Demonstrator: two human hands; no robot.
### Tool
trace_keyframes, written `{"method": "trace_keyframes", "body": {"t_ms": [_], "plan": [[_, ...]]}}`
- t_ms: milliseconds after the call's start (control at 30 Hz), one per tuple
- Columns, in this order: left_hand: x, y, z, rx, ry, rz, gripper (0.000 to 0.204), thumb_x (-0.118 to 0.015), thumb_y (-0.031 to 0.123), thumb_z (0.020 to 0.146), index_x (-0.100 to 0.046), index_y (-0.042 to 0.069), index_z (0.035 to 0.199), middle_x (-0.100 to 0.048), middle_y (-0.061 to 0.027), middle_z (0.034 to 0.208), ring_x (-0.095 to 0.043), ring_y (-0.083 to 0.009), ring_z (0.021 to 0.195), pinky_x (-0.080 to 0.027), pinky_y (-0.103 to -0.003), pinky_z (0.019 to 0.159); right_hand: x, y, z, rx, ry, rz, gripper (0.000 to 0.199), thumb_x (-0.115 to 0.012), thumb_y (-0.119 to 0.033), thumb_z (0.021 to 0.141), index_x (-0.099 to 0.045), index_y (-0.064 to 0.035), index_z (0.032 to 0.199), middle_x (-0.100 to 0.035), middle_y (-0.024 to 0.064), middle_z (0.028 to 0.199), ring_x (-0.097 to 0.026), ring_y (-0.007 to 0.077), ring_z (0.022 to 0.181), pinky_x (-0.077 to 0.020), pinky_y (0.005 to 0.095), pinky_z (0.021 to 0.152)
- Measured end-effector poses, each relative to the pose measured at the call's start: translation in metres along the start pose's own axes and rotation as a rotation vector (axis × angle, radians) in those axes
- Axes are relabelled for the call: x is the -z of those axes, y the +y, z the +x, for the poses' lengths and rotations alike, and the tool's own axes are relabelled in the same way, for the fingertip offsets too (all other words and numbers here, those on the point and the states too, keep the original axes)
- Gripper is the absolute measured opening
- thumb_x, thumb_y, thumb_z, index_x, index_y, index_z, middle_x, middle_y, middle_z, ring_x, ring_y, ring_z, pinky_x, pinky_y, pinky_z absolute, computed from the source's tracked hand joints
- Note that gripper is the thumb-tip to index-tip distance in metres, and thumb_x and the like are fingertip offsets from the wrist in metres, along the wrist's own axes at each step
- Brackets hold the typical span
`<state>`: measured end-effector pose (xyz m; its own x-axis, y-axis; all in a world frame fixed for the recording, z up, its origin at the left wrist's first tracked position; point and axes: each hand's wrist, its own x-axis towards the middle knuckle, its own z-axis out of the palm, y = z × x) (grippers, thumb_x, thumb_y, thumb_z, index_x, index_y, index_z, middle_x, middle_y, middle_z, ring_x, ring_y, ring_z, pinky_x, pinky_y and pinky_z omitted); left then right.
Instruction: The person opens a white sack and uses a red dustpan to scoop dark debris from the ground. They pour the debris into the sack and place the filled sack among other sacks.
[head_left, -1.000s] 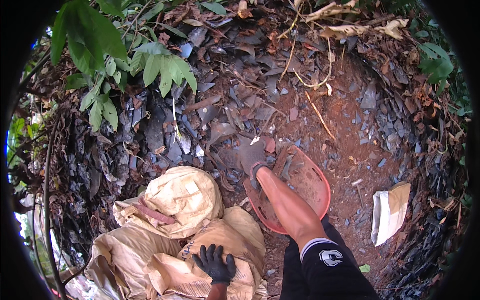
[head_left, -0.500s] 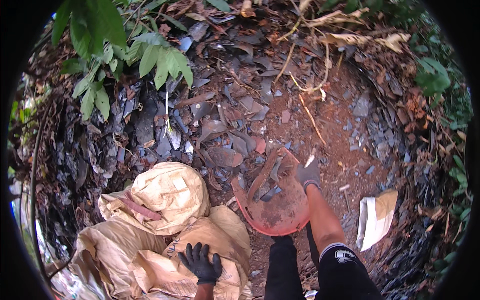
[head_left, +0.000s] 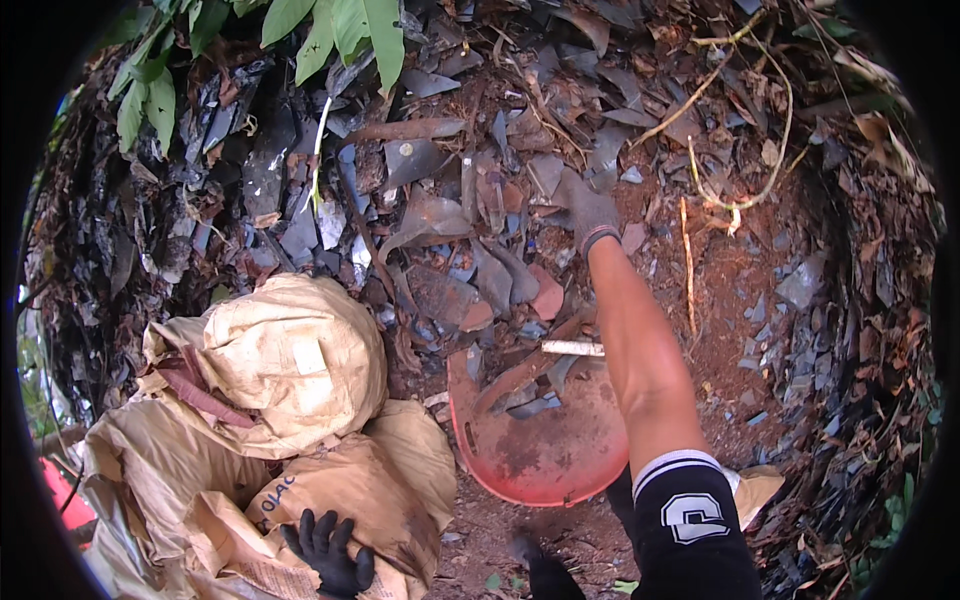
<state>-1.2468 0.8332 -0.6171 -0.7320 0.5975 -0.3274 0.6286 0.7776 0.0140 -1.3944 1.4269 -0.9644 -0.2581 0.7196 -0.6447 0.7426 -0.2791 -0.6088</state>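
On bare red-brown ground below a bank of dark debris, listed left to right:

1. Green leafy branch, overhanging the upper left of the heap.
2. Tan paper sacks, a pile of three or so, crumpled and bulging, apparently already filled; the topmost is tied or folded shut.
3. Left hand, in a black glove, resting flat on the lowest sack with its fingers spread wide; it holds nothing.
4. Red basin, a shallow plastic pan set on the ground just right of the sacks, tilted toward the heap. It carries only a few dark shards and a pale stick-like piece along its upper rim; most of its floor shows bare.
5. Heap of dark shards, grey, black and rust-coloured flat fragments mixed with dead leaves, spreading across the whole upper half of the view and touching the basin's far edge.
6. Right hand, in a grey glove, arm stretched out over the basin into the heap. The fingers are curled down among the shards; whether they have closed on a piece cannot be told.
7. Dry vines, looping over the soil at the right.

Progress, as judged: sacks look packed, basin barely loaded, and the great bulk of the shards remains on the ground.
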Motion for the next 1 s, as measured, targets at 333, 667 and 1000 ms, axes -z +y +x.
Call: {"method": "trace_keyframes", "body": {"t_ms": [333, 667, 1000], "plan": [[0.009, -0.001, 0.007, 0.072, 0.037, -0.087, 0.049, -0.056, 0.047, 0.097, -0.068, 0.019, 0.135, -0.058, -0.0065, 0.149, -0.042, -0.0369, 0.146, -0.012, -0.059, 0.124, -0.063, -0.039, 0.016, 0.081, 0.024, -0.288, 0.087, -0.086, -0.048, 0.066, -0.065, 0.0098, 0.127, -0.068, 0.0259, 0.129, -0.067, 0.0353, 0.116, -0.0505, 0.0402, 0.101], [0.008, -0.006, 0.001, 0.025, -0.02, -0.007, 0.049, -0.048, 0.052, 0.097, -0.065, 0.015, 0.124, -0.056, -0.0078, 0.141, -0.037, -0.0382, 0.147, -0.012, -0.066, 0.122, -0.007, 0.013, -0.055, 0.159, -0.026, 0.031, 0.056, -0.088, -0.034, 0.068, -0.073, 0.0054, 0.105, -0.075, 0.02, 0.105, -0.072, 0.0285, 0.097, -0.054, 0.0403, 0.083], [0.023, 0.014, -0.006, 0.028, -0.009, -0.028, 0.048, -0.048, 0.051, 0.099, -0.063, 0.014, 0.126, -0.056, -0.0094, 0.14, -0.038, -0.039, 0.146, -0.013, -0.066, 0.122, 0.133, 0.098, -0.209, 0.356, -0.603, -0.333, 0.053, -0.082, -0.031, 0.079, -0.072, -0.0002, 0.121, -0.076, 0.0117, 0.109, -0.071, 0.0208, 0.103, -0.0523, 0.0343, 0.095]]}}
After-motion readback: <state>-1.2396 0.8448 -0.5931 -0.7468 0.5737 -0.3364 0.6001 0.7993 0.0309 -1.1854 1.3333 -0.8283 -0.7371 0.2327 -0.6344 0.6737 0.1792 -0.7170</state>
